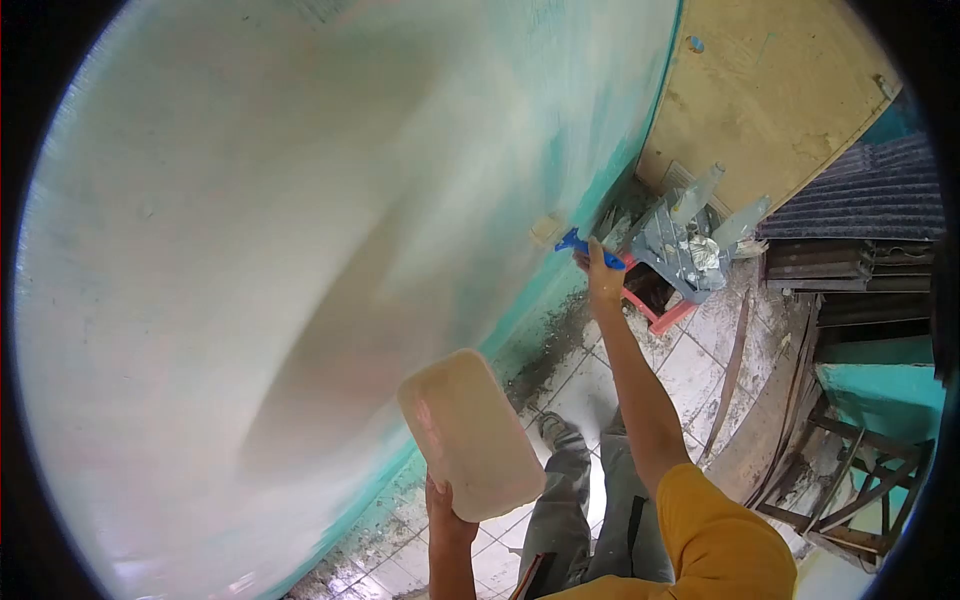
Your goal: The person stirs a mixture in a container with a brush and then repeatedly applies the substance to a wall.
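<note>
My right hand point(600, 275) is closed around the blue handle of a paintbrush point(572, 241). The brush's pale bristles rest against the wall point(340, 180), low down near its turquoise lower band. The wall is mostly off-white, with turquoise showing through in streaks close to the brush. Lower in the view, my left hand point(449, 508) grips the side of a cream-coloured rectangular plastic tub point(512, 492), held in front of the wall. What the tub contains is hard to make out.
A grey crate point(668, 262) with bottles and crumpled foil sits on a red stool point(672, 318). Behind it stands a tan board point(770, 90). Dark corrugated sheets point(860, 195) are stacked at right, above a wooden frame point(860, 490). Dirty white tiles point(690, 375) cover the floor.
</note>
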Available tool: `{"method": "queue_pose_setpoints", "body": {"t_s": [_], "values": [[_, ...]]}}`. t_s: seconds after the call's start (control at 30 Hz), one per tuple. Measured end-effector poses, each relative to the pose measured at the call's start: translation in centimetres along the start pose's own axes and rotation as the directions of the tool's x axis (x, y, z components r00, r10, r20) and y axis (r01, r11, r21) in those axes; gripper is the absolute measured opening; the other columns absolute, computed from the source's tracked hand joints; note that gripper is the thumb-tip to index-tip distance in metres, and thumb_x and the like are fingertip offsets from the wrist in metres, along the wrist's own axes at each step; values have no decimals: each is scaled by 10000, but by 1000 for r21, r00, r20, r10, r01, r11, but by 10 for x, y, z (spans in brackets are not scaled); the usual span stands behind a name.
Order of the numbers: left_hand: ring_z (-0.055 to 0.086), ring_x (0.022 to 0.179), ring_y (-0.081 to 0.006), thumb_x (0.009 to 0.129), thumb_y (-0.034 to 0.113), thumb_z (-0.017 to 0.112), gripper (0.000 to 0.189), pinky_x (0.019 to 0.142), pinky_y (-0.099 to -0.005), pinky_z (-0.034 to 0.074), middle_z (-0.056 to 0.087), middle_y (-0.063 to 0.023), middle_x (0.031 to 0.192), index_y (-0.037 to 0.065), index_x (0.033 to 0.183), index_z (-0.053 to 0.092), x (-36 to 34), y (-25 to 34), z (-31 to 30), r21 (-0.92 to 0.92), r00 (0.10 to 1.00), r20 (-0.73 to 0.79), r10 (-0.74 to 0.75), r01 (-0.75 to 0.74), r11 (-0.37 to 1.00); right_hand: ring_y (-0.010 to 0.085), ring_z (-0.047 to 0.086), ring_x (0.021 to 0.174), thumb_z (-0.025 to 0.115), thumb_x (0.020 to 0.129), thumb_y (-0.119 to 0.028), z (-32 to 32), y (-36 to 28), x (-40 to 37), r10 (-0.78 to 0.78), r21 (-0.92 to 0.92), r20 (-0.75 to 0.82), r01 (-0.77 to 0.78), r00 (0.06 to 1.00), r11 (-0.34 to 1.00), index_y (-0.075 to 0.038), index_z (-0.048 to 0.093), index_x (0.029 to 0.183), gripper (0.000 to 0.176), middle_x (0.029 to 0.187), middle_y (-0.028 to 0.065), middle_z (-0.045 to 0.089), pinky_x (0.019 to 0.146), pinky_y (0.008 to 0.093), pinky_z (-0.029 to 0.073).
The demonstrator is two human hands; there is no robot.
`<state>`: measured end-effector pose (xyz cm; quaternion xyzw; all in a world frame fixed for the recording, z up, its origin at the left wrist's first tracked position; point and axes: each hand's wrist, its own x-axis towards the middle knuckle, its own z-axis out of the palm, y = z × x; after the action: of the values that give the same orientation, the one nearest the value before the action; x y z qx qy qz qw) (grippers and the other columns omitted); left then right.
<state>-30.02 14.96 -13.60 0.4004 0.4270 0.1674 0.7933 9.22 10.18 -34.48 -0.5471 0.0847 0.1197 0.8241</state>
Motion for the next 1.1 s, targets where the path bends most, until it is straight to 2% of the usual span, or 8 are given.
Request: {"method": "queue_pose_setpoints", "body": {"t_s": [0.13, 0.3, 0.43, 0.7, 0.77, 0.87, 1.0, 1.1], "values": [[502, 1261, -279, 772, 509, 779, 967, 1020, -440, 469, 463, -111, 1382, 51, 1471, 292, -5, 0, 1, -56, 1000, -14, -17, 16, 998, 187, 699, 774, 620, 971, -246, 58, -109, -25, -187, -103, 48, 191, 981, 976, 29, 678, 1009, 283, 887, 115, 715, 776, 310, 562], [492, 1270, -284, 751, 551, 777, 1004, 1028, -446, 462, 458, -115, 1386, 47, 1470, 292, -12, 2, 4, -134, 999, 34, 9, -4, 991, 178, 690, 857, 617, 976, -223, 108, -238, -68, -379, 267, 126, 336, 917, 903, 59, 643, 1086, 304, 991, 127, 702, 811, 305, 550], [504, 1257, -282, 737, 557, 786, 1018, 1015, -448, 472, 473, -115, 1369, 47, 1468, 295, -16, 4, 3, 23, 1000, -19, -9, 10, 1000, 191, 687, 909, 622, 977, -242, 92, -185, -52, -346, 411, 188, 246, 919, 878, 45, 622, 1138, 329, 1046, 127, 687, 851, 325, 545], [537, 1206, -259, 776, 522, 768, 929, 974, -425, 497, 499, -110, 1336, 46, 1445, 334, -21, -3, -6, -93, 996, -85, -4, -4, 996, 182, 690, 859, 600, 987, -270, 5, 29, -25, -5, 52, 51, 2, 999, 999, 6, 642, 1088, 297, 1002, 112, 699, 823, 326, 558], [624, 1049, -224, 940, 227, 640, 486, 889, -340, 527, 627, -126, 1194, 7, 1338, 469, -21, -7, -12, 245, 987, 6, 163, -159, 956, 192, 697, 814, 609, 980, -260, 8, 25, -18, -60, -127, -1, 59, 998, 990, 17, 671, 1016, 286, 935, 112, 707, 786, 328, 571], [625, 1045, -224, 938, 214, 637, 467, 892, -341, 525, 633, -132, 1190, 6, 1326, 483, -23, -7, -7, -187, 998, -7, 65, -65, 980, 197, 700, 776, 613, 976, -238, 44, -54, -33, -158, -61, 28, 159, 987, 985, 16, 689, 983, 265, 885, 111, 710, 747, 319, 575], [624, 1050, -220, 936, 208, 640, 454, 893, -342, 521, 633, -135, 1201, 3, 1315, 496, -25, -3, -2, -191, 998, -21, 53, -56, 980, 186, 694, 810, 622, 970, -239, 103, -189, -80, -364, 113, 127, 351, 923, 930, 58, 660, 1011, 303, 915, 128, 697, 784, 296, 557], [561, 1166, -262, 785, 551, 752, 917, 958, -422, 507, 515, -112, 1301, 29, 1423, 350, -28, 4, 2, 16, 999, -34, 11, -10, 1000, 172, 683, 851, 618, 978, -252, 114, -228, -102, -394, 357, 166, 317, 904, 879, 53, 646, 1058, 317, 971, 130, 688, 821, 312, 550]]}}
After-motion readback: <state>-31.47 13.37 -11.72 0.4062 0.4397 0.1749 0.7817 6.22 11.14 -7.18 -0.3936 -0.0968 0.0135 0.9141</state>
